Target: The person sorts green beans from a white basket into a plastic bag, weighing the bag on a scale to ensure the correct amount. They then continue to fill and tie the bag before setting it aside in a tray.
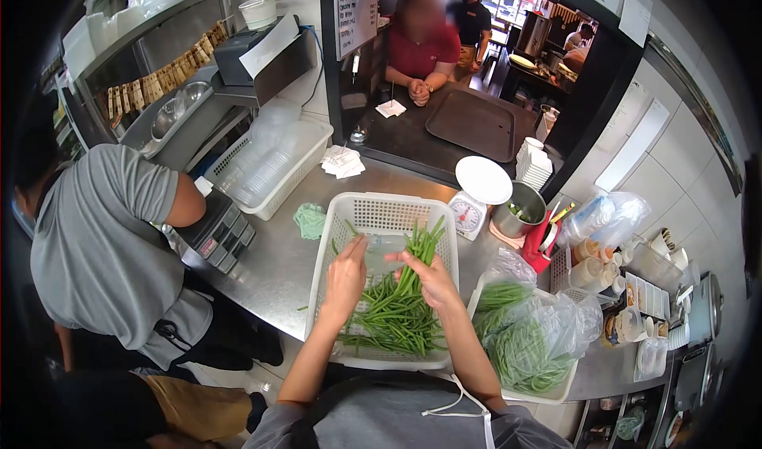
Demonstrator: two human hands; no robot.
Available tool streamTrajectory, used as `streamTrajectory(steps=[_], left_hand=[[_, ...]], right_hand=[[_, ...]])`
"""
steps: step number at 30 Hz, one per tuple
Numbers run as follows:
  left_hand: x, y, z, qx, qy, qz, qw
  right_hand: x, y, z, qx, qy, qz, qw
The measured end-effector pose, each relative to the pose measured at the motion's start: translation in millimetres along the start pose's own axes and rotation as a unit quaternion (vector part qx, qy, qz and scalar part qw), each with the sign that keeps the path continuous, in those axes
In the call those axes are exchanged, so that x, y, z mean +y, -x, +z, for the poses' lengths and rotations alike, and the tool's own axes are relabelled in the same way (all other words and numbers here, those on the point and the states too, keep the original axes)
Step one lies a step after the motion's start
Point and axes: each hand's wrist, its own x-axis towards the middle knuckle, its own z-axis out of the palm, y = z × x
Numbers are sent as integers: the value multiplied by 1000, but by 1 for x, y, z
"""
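A white perforated plastic basket (317, 290) stands on the steel counter before me, with a heap of green beans (393, 314) inside. Upright in my right hand (435, 281) is a bunch of green beans (425, 241), its tips rising above the thumb and fingers. My left hand (347, 278) is over the basket's left part, fingers pressed together, with thin green bean ends showing by the fingertips. A clear plastic container (385, 254) lies in the basket between both hands, partly hidden.
At right, a second basket (567, 377) holds bagged green beans. A kitchen scale (467, 215) and metal pot (520, 211) stand behind. A green cloth (310, 221) lies left. One co-worker (111, 242) bends over at left; another person (421, 52) leans at the pass-through beside a tray (471, 123).
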Motion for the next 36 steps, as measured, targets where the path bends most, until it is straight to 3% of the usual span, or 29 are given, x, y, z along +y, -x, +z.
streamTrajectory(steps=[2,5,8,11,15,18,19,22,23,27,30,33,36], left_hand=[[30,-10,-21,-72,50,-96,992],[41,-15,-22,-85,82,-57,991],[52,-22,-23,-95,174,-58,978],[53,-34,-35,-163,332,-192,909],[43,-33,-43,-145,286,-180,930],[21,-28,-30,12,69,49,996],[31,-26,-34,-26,83,-58,995],[35,-26,-24,62,12,-58,996],[30,-26,-17,113,-48,-10,992],[30,-27,-9,101,-103,-6,990],[40,-23,-21,-83,-97,-67,990],[22,-17,-14,-125,-26,-48,991],[25,-20,-12,-73,131,-59,987]], right_hand=[[-14,2,8,-46,2,0,999],[-34,2,32,-8,14,-121,993],[-28,-6,47,24,122,-228,966],[7,-16,44,62,207,-244,945],[24,-18,31,27,332,-283,899],[25,-17,30,45,333,-242,910],[26,-17,31,63,321,-216,920],[35,-25,27,93,267,-219,934],[35,-26,28,97,243,-233,937],[34,-25,25,105,216,-243,940],[26,-25,22,120,194,-244,943],[24,-31,14,143,155,-241,948],[21,-30,23,113,183,-249,944]])
